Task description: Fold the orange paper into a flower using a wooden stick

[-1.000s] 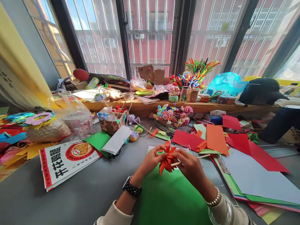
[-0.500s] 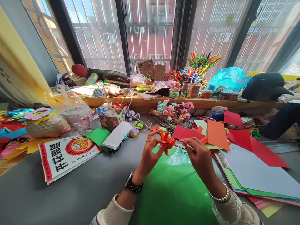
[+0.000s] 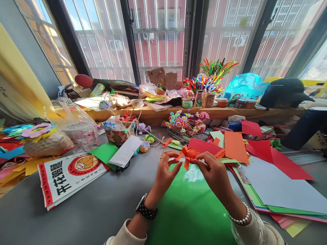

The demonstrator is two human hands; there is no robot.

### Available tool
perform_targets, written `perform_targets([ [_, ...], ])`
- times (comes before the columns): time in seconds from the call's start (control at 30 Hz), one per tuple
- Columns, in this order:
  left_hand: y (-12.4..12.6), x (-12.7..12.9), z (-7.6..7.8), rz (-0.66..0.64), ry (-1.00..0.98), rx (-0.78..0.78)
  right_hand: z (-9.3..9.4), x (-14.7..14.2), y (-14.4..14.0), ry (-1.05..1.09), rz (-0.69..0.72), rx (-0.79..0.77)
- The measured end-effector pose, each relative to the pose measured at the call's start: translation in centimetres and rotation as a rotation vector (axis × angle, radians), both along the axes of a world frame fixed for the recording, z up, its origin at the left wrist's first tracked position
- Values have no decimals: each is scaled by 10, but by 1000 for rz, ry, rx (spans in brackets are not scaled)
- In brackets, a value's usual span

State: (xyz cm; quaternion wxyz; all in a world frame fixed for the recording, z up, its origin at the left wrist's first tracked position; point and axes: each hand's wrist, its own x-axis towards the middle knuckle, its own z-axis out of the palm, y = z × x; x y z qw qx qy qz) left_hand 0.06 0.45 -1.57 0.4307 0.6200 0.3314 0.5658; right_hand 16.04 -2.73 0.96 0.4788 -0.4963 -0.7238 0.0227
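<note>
An orange folded-paper flower (image 3: 189,153) with pointed petals is held up over a green mat (image 3: 189,211). My right hand (image 3: 213,170) pinches the flower's right side between thumb and fingertips. On the other side, my left hand (image 3: 165,173) has its fingers curved at the left petals, with a gap showing between thumb and index finger. Whether its fingertips touch a petal is hard to make out. Just behind the flower lie a red paper sheet (image 3: 204,145) and small orange and green paper scraps (image 3: 175,146).
To the right lie an orange paper strip (image 3: 235,147), red sheets (image 3: 288,163) and a stack of coloured paper (image 3: 286,190). At left are a printed paper bag (image 3: 74,173) and a white paper piece (image 3: 126,149). Small craft flowers (image 3: 185,120) stand behind; pipe cleaners (image 3: 217,71) crowd the sill.
The flower has turned and shifted slightly right. My right hand has moved left and taken hold of it, while my left thumb and finger have come away from its middle.
</note>
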Motion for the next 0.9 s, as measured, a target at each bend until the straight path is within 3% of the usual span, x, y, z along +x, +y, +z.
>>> perform_targets([
  [0.13,0,3,2,-275,-188,-420,-6,-2,1,-78,11,126],
  [0.23,-2,6,2,-378,-283,-517,-8,-5,0,-124,62,145],
  [0.43,-2,12,-1,-361,-345,-489,-11,-6,2,-95,116,136],
  [0.67,-1,12,0,-341,-200,-267,-13,-6,4,-126,139,109],
  [0.77,-1,9,3,-366,-120,-261,-13,-6,4,-155,192,125],
  [0.9,-2,7,6,-367,-154,-274,-12,-5,4,-115,214,83],
])
